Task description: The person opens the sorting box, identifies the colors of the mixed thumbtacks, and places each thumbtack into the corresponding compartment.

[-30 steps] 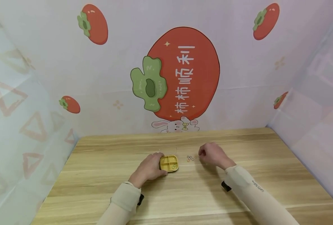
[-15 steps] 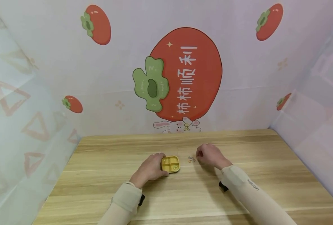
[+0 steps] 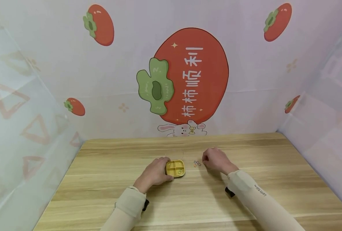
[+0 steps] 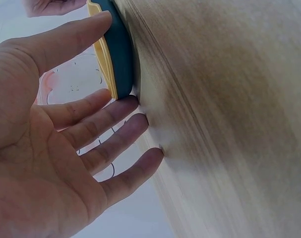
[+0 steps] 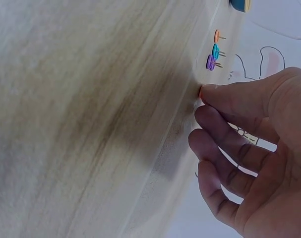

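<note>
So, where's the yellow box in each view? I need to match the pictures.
Head: below the middle, the yellow box held by the left hand.
Left wrist: top, left of centre, its teal side visible.
Right wrist: top edge, right of centre, only a teal-and-yellow bit, cut off by the frame.
Shared landmark: the wooden table, in all three.
</note>
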`<state>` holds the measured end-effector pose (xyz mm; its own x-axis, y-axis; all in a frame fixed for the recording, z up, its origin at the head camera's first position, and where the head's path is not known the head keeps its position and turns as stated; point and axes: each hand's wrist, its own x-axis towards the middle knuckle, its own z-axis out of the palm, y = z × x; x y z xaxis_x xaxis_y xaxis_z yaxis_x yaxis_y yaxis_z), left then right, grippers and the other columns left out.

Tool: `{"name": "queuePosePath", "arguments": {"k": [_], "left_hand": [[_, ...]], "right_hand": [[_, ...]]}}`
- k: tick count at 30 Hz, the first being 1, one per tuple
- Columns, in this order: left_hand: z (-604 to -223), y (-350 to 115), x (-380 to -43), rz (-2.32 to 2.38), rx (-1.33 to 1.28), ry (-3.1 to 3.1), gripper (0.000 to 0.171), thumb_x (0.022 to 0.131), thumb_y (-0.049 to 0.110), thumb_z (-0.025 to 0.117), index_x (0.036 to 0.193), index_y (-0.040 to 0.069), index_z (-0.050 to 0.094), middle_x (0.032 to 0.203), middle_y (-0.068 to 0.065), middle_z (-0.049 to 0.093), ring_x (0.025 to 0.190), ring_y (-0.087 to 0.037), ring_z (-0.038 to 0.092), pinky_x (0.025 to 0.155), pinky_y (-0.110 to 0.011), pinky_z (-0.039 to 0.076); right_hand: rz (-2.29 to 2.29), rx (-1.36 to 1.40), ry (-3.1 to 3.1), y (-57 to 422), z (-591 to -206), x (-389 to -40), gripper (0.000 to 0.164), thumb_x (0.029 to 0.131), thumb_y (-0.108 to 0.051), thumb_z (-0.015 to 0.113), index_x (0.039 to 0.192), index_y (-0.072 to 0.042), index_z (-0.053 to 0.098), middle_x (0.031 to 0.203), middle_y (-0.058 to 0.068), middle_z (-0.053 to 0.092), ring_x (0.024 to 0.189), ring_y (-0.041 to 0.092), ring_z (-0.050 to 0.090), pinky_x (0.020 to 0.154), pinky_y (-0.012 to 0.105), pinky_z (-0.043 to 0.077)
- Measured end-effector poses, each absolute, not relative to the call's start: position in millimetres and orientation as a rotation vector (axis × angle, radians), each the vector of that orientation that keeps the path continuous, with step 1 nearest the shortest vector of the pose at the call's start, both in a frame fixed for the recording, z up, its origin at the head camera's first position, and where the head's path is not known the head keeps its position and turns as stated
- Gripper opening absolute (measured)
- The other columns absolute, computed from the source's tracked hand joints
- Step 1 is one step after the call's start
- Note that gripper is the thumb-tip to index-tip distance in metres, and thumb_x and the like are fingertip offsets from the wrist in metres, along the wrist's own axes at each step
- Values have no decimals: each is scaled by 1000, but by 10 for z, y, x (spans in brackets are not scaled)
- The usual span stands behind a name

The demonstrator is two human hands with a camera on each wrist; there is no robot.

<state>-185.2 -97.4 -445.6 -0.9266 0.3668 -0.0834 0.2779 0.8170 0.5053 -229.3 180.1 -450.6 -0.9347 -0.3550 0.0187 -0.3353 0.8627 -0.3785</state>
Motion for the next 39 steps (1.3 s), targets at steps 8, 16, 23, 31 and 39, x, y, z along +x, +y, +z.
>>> {"name": "queuePosePath", "arguments": {"k": [8, 16, 23, 31, 39], "left_hand": [[-4474, -974, -1851, 736, 505, 2831, 68, 79, 26, 89, 133, 0, 57, 121, -13, 63, 103, -27, 57, 95, -47, 49], [-4463, -983, -1865, 728, 513, 2833, 68, 79, 26, 89, 133, -1, 57, 119, -13, 63, 102, -26, 57, 94, -48, 50], [-4461, -979, -1848, 733, 512, 2830, 69, 80, 26, 89, 134, -1, 56, 123, -15, 63, 106, -29, 58, 97, -49, 49], [-4470, -982, -1843, 736, 525, 2832, 68, 79, 25, 89, 133, -1, 57, 121, -14, 63, 104, -28, 58, 95, -49, 49], [-4457, -982, -1844, 738, 520, 2836, 68, 79, 25, 89, 133, -2, 57, 121, -15, 63, 105, -28, 58, 95, -49, 49]], "right_hand": [[-661, -577, 2973, 1795, -4414, -2236, 17, 83, 2, 66, 75, -13, 70, 70, -5, 59, 65, 14, 53, 61, 32, 45], [-779, -627, 2970, 1747, -4235, -2158, 9, 91, -2, 71, 85, -9, 74, 76, -4, 62, 69, 13, 54, 65, 31, 48], [-958, -710, 2875, 1724, -4110, -2090, 7, 94, -5, 71, 89, -6, 75, 78, -5, 64, 70, 11, 57, 64, 29, 50], [-1248, -766, 2601, 1771, -4102, -2077, 10, 97, -12, 69, 95, -4, 75, 87, 6, 70, 76, 20, 61, 67, 29, 52], [-1567, -654, 2201, 1797, -4051, -2033, 13, 100, -15, 66, 104, -4, 72, 101, 14, 69, 99, 44, 61, 89, 50, 53]]}}
